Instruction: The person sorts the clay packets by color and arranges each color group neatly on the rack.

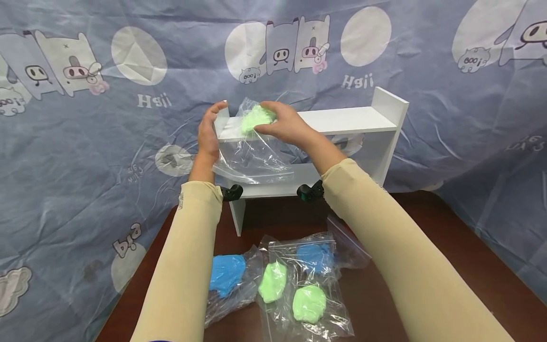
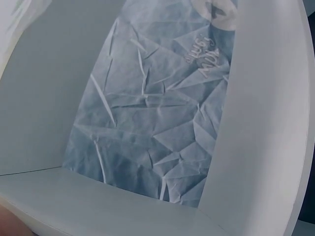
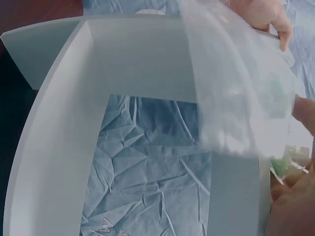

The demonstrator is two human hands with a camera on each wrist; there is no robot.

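My right hand [image 1: 286, 123] grips a clear zip bag [image 1: 256, 159] with a pale green, dough-like lump [image 1: 255, 119] in it. The lump is over the left end of the white shelf's top board, and the loose part of the bag hangs down past the front edge. My left hand [image 1: 208, 135] is beside the shelf's left end panel, fingers pointing up and bent slightly towards the bag. In the right wrist view the hanging bag [image 3: 231, 83] covers part of the shelf, and the left hand [image 3: 263, 14] shows at the panel's edge.
The white shelf [image 1: 342, 121] stands on a dark brown table [image 1: 376, 304]. In front of it lie several clear bags with blue lumps [image 1: 227, 273] and green lumps [image 1: 309, 304]. A patterned cloth [image 1: 85, 190] hangs behind and at the sides.
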